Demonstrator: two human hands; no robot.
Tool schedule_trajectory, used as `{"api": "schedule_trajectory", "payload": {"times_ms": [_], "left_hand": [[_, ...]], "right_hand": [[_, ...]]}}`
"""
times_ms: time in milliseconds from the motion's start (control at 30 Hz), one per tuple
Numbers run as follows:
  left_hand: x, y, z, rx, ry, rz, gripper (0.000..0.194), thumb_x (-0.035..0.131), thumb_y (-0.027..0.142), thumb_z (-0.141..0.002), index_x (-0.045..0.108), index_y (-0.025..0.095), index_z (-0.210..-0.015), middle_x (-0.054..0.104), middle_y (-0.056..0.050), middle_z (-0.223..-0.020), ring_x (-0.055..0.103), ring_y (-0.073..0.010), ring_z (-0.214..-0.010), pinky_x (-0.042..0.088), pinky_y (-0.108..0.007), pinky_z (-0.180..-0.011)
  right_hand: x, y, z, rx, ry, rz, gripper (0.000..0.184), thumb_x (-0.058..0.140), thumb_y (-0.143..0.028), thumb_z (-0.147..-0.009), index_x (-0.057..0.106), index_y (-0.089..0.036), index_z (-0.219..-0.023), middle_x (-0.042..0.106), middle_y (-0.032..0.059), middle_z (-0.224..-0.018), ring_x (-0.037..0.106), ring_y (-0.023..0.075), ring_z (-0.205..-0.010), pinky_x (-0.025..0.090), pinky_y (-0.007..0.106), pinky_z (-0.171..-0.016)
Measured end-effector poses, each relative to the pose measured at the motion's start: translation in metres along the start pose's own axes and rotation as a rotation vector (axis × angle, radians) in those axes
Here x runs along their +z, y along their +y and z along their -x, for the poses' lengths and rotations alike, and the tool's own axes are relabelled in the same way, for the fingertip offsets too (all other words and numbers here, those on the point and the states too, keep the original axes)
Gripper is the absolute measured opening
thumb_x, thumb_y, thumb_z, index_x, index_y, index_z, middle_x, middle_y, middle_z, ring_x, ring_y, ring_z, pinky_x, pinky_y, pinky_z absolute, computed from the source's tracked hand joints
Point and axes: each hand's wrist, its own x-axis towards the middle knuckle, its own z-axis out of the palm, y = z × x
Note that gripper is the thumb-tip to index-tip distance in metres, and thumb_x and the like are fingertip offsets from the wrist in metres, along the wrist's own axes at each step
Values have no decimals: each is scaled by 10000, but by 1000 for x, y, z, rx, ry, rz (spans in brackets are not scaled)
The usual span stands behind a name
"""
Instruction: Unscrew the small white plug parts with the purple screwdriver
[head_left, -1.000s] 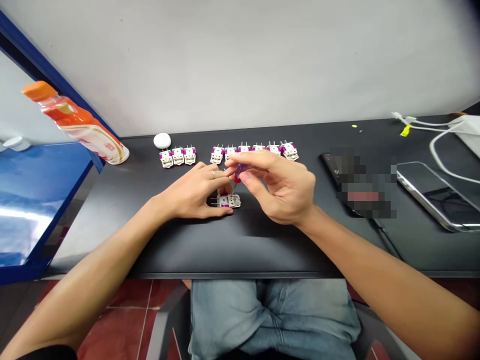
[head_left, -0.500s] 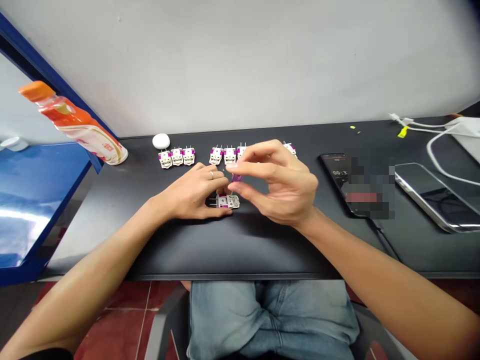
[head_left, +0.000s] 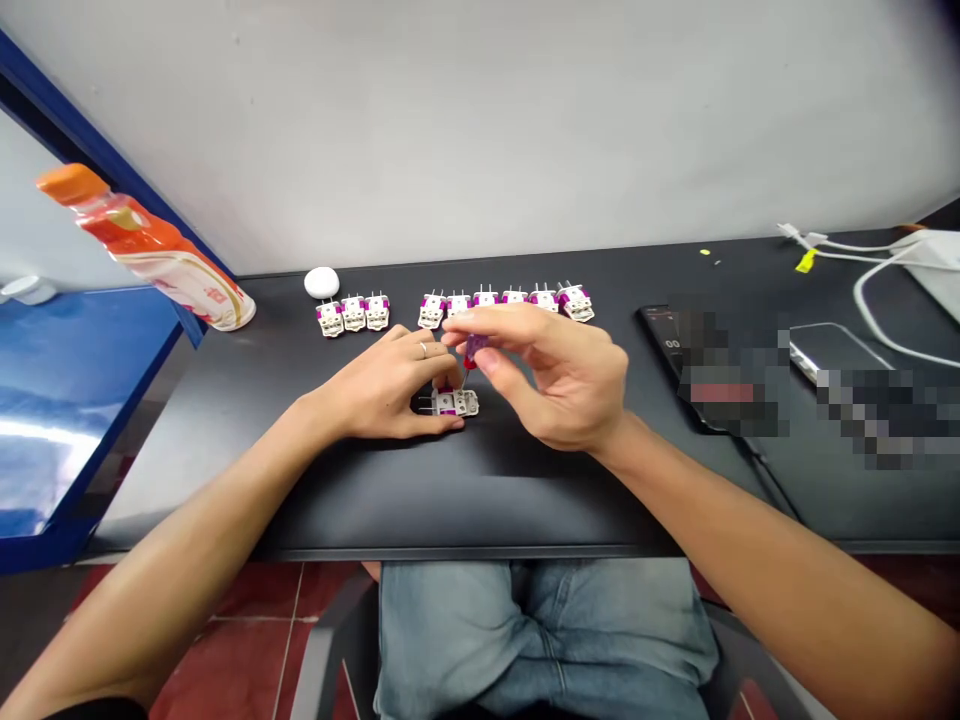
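Observation:
On the black table, my left hand (head_left: 386, 388) pins down an opened white and purple electrical plug (head_left: 454, 403) between thumb and fingers. The plug lies on its side of the hand with its prongs pointing left. Above it, my right hand (head_left: 559, 375) grips a small screwdriver (head_left: 475, 350) by its purple and red handle, thumb on one side and fingers on the other. The screwdriver's thin shaft slants down toward the plug; whether its tip touches a screw, I cannot tell.
Behind my hands stands a row of similar plugs (head_left: 576, 302), with another group (head_left: 353, 314) at left beside a white round object (head_left: 322, 282). An orange bottle (head_left: 176, 255) is at far left. Right of me lie a black phone (head_left: 667, 350), another phone (head_left: 832, 345) and white cables (head_left: 862, 275).
My right hand has shifted slightly, its fingers rolling over the screwdriver handle so more of the handle and shaft shows. My left hand and the plug have stayed put.

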Motion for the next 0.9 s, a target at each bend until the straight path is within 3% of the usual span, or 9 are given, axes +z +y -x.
{"api": "schedule_trajectory", "payload": {"times_ms": [67,167,333,500,600,700,800,900], "left_hand": [[0,0,0,10,5,1,391,725,597,-1099,759,207,-1108,810,-135,-1165,722,-345,-1092,516,-484,-969],[0,0,0,0,-4,-4,383,724,597,-1100,757,216,-1116,806,-111,-1106,720,-331,-1064,511,-473,-958],[-2,2,0,-24,-18,8,392,753,608,-1078,762,218,-1123,811,-116,-1133,718,-342,-1105,525,-488,-1005],[-1,1,-1,-6,-1,8,400,742,606,-1089,770,210,-1142,819,-137,-1189,724,-354,-1123,534,-487,-982],[-2,1,-1,-6,-10,4,406,751,611,-1083,774,210,-1135,813,-133,-1160,722,-352,-1114,536,-492,-999],[-2,1,0,-15,-14,8,391,764,608,-1078,768,218,-1108,813,-128,-1173,720,-357,-1165,535,-491,-1033],[-1,1,0,-8,1,12,386,765,604,-1079,768,220,-1122,817,-129,-1192,722,-354,-1159,538,-484,-1015],[-1,1,0,-10,-3,9,381,778,599,-1069,768,220,-1110,808,-122,-1153,719,-344,-1103,534,-486,-998]], "right_hand": [[-1,1,0,-39,21,17,421,820,-130,-1039,881,-339,-1399,872,60,-1292,865,228,-1160,782,417,-982],[-2,2,0,-70,56,45,441,889,-132,-997,899,-365,-1370,855,33,-1169,849,202,-1039,773,367,-876],[-2,-2,1,17,9,13,440,704,-108,-1080,869,-306,-1437,886,67,-1273,867,232,-1097,779,441,-989],[1,-1,0,-65,50,60,418,865,-142,-1013,891,-330,-1386,875,34,-1152,853,204,-1032,769,365,-911],[2,-1,1,-38,31,-3,494,753,-76,-1063,842,-315,-1485,900,37,-1190,868,206,-1081,769,377,-979],[1,-1,2,12,14,10,477,726,-115,-1072,846,-326,-1484,862,71,-1333,854,247,-1185,774,448,-1019],[1,-1,3,-12,39,66,429,837,-169,-1030,882,-352,-1415,850,53,-1264,852,226,-1097,781,410,-946],[1,-1,2,-12,13,42,509,757,-120,-1070,825,-347,-1520,893,29,-1192,861,204,-1046,781,391,-961]]}}
